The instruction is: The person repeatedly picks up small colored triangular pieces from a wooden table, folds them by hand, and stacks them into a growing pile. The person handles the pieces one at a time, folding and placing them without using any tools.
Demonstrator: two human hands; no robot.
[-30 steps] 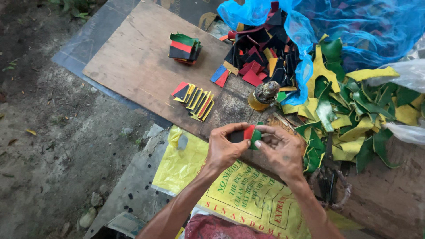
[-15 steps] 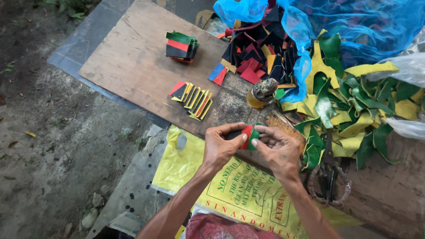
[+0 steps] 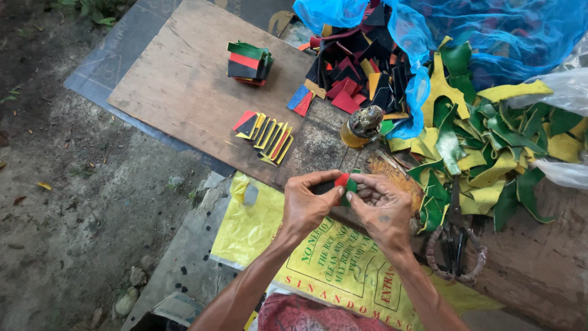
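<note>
My left hand [image 3: 308, 205] and my right hand [image 3: 380, 211] meet over the near edge of a wooden board [image 3: 177, 86]. Together they pinch a small layered piece [image 3: 343, 183] of red, green and black sheet between fingertips and thumbs. A fanned row of cut pieces [image 3: 266, 131] lies on the board just beyond my left hand. A neat stack of finished pieces [image 3: 248, 62] sits farther back. A small glue pot [image 3: 362, 126] stands just beyond my hands.
A blue plastic sheet [image 3: 490, 30] holds a heap of red, black and yellow scraps [image 3: 358, 73]. Green and yellow offcuts [image 3: 484, 147] pile up at right, with scissors [image 3: 454, 242] below them. A yellow printed sack [image 3: 343, 263] lies under my forearms. Bare ground [image 3: 67, 202] lies at left.
Both hands stay together on the small piece, turning and pressing it slightly. The view has shifted a little; nothing on the board has moved.
</note>
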